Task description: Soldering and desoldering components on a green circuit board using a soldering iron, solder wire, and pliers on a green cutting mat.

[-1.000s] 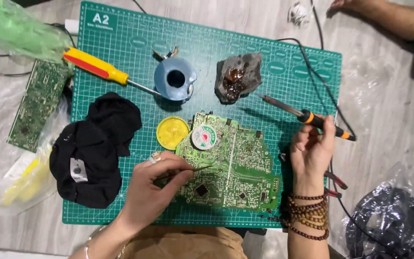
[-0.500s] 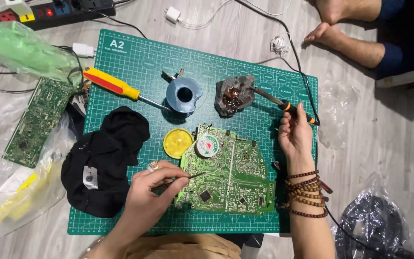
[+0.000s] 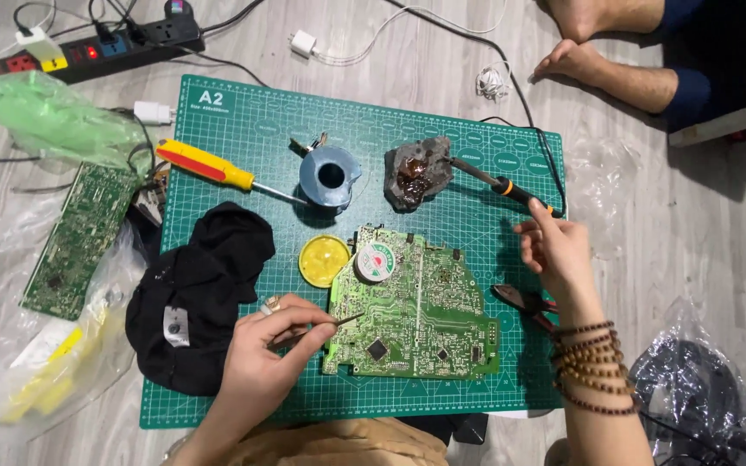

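Note:
A green circuit board (image 3: pixel 425 315) lies on the green cutting mat (image 3: pixel 243 121) with a small round solder tin (image 3: pixel 375 261) on its top left corner. My left hand (image 3: pixel 265 362) pinches thin metal tweezers (image 3: pixel 325 325); their tip touches the board's left edge. My right hand (image 3: pixel 554 255) is at the board's right, its fingertips on the rear end of the black-and-orange soldering iron (image 3: pixel 498 184). The iron's tip rests on a dark, brown-stained cleaning block (image 3: pixel 418 173).
On the mat lie a red-and-yellow screwdriver (image 3: pixel 209 166), a blue solder spool (image 3: pixel 330 177), a yellow round tin (image 3: pixel 323 259), a black cloth (image 3: pixel 205 293) and red-handled cutters (image 3: pixel 524 302). A second board (image 3: pixel 79 237) and plastic bags lie left. A power strip (image 3: pixel 88 47) is behind. Another person's bare feet (image 3: pixel 589 60) are at top right.
The view has tilted up, bringing the power strip and another person's feet into sight. My right hand carried the soldering iron up from the board to the cleaning block. My left hand stayed put.

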